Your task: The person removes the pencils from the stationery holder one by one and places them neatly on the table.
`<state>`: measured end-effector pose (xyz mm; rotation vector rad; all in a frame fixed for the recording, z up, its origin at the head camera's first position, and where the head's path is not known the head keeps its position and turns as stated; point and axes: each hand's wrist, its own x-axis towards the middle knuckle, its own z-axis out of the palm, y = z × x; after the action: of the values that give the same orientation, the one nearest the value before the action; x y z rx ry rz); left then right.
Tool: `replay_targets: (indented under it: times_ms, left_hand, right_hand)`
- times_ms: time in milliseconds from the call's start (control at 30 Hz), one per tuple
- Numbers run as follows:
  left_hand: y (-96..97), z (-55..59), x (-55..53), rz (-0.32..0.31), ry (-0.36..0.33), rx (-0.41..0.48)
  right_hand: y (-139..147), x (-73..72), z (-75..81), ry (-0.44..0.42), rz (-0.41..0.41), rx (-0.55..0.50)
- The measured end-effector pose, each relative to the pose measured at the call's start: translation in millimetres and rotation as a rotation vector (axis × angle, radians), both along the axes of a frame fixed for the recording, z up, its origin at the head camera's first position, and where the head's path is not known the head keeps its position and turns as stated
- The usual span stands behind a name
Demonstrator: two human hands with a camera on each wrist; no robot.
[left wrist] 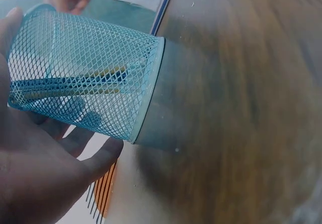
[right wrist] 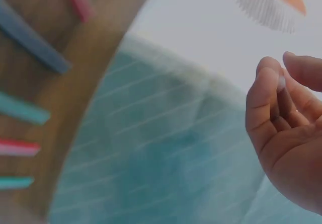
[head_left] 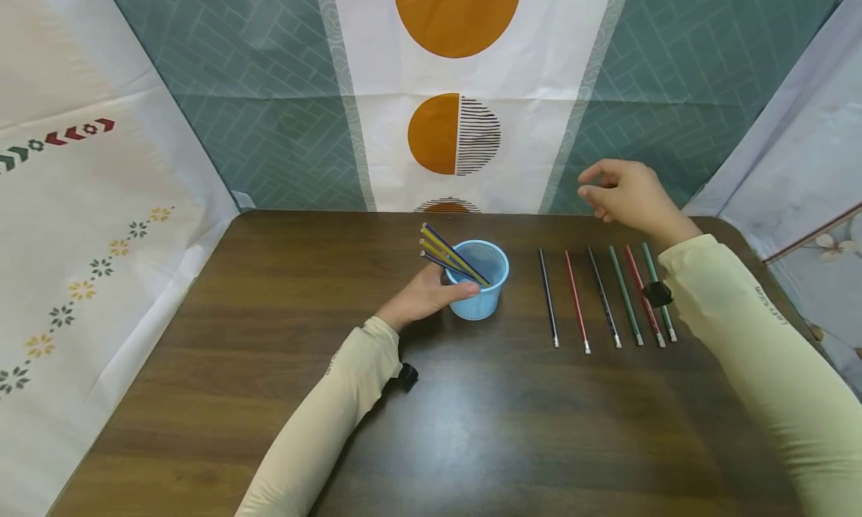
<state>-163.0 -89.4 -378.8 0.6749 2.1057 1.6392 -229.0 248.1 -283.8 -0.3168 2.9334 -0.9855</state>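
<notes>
My left hand (head_left: 426,298) grips a light blue mesh pencil cup (head_left: 474,307) on the table, thumb across its near side and the other fingers behind. Several yellow and dark blue pencils (head_left: 444,249) lean to the left inside it. Through the mesh of the cup (left wrist: 100,43), the left wrist view shows their lower ends. My right hand (head_left: 626,194) is raised above the table's far edge, to the right of the cup. In the right wrist view, this right hand (right wrist: 287,128) has loosely bent fingers and nothing between them.
Right of the cup, several pencils lie in a spaced row: dark ones (head_left: 548,300), red ones (head_left: 577,300) and green ones (head_left: 626,296). The brown wooden table (head_left: 269,337) ends at a patterned cloth backdrop (head_left: 269,128). White cloth (head_left: 81,218) hangs along the left side.
</notes>
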Motion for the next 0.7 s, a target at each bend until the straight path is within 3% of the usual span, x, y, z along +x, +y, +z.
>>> replay_targets:
  times_ms: [133, 333, 500, 700]
  left_hand:
    - [-1.3, 6.8, 5.9, 0.001, -0.024, -0.029]
    - [-1.1, -18.4, -4.1, 0.01, -0.042, -0.028]
    - [-0.1, -27.9, -6.3, 0.05, -0.029, -0.055]
    - [-1.3, -28.1, -4.9, 0.091, -0.042, -0.085]
  right_hand:
    - [-31, 1.9, 17.4, 0.04, 0.034, -0.108]
    - [-78, 7.5, 35.9, 0.056, 0.132, -0.191]
    - [-110, 10.7, 39.5, 0.076, 0.276, -0.182]
    - [-148, 13.4, 36.9, 0.008, 0.458, -0.192]
